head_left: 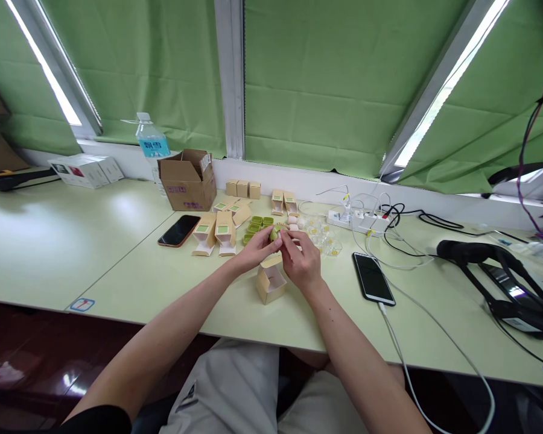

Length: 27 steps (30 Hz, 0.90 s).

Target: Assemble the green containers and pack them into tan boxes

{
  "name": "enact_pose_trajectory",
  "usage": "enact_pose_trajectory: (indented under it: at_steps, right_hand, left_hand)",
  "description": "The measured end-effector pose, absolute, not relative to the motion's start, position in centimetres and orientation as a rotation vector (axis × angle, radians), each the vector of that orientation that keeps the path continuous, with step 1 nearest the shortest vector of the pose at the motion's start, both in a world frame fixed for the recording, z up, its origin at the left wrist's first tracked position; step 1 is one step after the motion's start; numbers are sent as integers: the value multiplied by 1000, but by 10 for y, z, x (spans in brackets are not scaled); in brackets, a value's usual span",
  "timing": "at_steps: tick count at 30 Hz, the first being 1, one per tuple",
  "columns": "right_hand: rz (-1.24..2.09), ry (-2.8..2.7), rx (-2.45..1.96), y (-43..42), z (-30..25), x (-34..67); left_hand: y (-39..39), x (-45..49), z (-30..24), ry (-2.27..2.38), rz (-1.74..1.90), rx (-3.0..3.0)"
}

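My left hand (257, 249) is closed on a small green cup-like piece (276, 232), held above the table. My right hand (304, 260) pinches at the same piece from the other side, and the fingers hide much of it. Just below the hands stands an open small cardboard box (271, 284) with a pale inside. Beyond my left hand are several green square cups (255, 226) in a cluster. Behind my right hand lie small white rounded pieces (297, 222) and several clear plastic pieces with yellow dots (329, 246).
Open small boxes (225, 232) stand left of the hands beside a phone (180, 230). Closed little boxes (243, 188) line the back, near a brown carton (187, 181) and a bottle (152, 140). Right are a power strip (364, 222), a charging phone (373, 278) and a black headset (502, 289).
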State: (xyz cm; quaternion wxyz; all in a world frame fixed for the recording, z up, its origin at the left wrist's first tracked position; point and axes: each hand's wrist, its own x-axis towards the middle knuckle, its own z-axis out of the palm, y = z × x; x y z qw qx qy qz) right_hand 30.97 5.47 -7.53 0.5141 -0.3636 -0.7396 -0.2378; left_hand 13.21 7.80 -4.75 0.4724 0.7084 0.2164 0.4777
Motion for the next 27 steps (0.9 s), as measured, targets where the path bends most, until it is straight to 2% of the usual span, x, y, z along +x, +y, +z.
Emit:
enact_pose_trajectory:
  at_steps: [11, 27]
  right_hand:
    - [-388, -1787, -763, 47, -71, 308]
    - [-440, -1768, -797, 45, -69, 304]
  left_hand:
    - [88, 117, -49, 302, 920, 1273]
    - [81, 119, -43, 302, 906, 1258]
